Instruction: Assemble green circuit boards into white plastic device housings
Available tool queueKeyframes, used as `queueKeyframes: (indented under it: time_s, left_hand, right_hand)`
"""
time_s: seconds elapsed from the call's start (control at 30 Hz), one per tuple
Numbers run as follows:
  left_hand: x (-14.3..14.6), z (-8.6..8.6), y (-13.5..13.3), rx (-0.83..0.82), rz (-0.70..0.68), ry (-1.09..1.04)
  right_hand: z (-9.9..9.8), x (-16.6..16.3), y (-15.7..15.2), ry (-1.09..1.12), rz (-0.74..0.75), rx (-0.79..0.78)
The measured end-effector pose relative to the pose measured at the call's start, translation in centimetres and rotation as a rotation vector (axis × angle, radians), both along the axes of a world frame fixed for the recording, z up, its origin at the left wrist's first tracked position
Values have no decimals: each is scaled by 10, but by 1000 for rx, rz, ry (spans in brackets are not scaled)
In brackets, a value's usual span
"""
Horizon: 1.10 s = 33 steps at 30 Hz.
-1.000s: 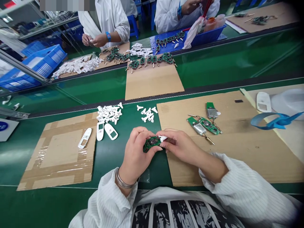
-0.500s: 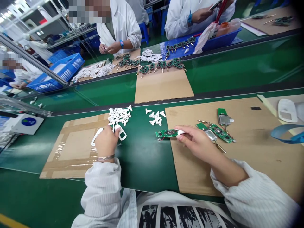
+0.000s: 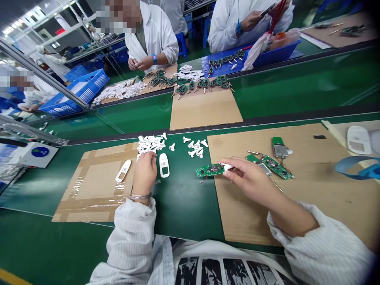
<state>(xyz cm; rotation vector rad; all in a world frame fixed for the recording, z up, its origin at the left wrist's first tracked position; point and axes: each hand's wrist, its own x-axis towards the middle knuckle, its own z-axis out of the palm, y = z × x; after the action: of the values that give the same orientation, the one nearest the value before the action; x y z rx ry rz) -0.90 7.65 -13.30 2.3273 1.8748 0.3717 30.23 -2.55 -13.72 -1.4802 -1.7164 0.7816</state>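
Observation:
My right hand [image 3: 249,176] pinches a narrow green circuit board [image 3: 210,170] by its right end, where a small white plastic piece [image 3: 227,166] sits at my fingertips. The board is held near the left edge of a cardboard sheet. My left hand [image 3: 145,172] is at the near side of a pile of small white plastic parts [image 3: 151,143]. Its fingers are curled together and the tips are partly hidden, so anything in them cannot be made out. A white oval shell with a window [image 3: 164,165] lies just right of this hand, and another white shell [image 3: 123,171] lies to its left.
More small white parts [image 3: 196,148] lie between the cardboard sheets. On the right cardboard [image 3: 314,206] are several circuit boards [image 3: 276,166] with wires. A blue strap [image 3: 353,166] lies far right. Across the bench, co-workers sit behind boards and a blue basket [image 3: 86,89].
My left hand has moved slightly right and away from the left shell. The windowed shell now lies farther right, apart from my fingers. One small white part now sits apart from the pile.

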Motion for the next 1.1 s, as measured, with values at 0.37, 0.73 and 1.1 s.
queueKeyframes:
  time_s: [0.37,0.73,1.1]
  left_hand:
    - [7,10,14,-289,-386,-50]
    - [79,8,-60,-1147,-205,-1176]
    - [98,20,-71,-1106,-322,-1172]
  right_hand:
    - [0,12,-2,0,-72,3]
    - [28,2,-5,-167,285,251]
    - [22,2,-8,-150,335,229]
